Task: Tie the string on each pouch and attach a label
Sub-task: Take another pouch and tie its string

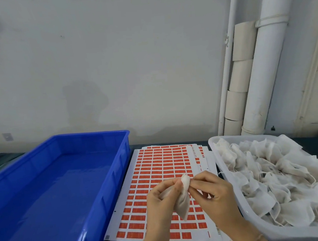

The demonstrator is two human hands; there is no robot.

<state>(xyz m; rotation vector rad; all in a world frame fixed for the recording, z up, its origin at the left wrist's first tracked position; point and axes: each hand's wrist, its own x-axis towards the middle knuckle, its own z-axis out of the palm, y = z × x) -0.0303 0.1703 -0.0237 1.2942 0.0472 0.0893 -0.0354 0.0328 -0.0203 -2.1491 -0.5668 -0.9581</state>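
A small white cloth pouch [184, 200] hangs between my two hands above the sheets of orange labels [161, 164]. My left hand [160, 202] grips the pouch's body from the left. My right hand [211, 194] pinches the gathered neck of the pouch near its top. The string is too thin to make out. The label sheets lie stacked on the table between the two bins, with several rows of orange stickers.
A blue plastic bin [60, 185], with nothing in it, stands at the left. A white bin [225, 174] heaped with several white pouches [284, 175] stands at the right. Behind it, white pipes [264, 64] run up the wall.
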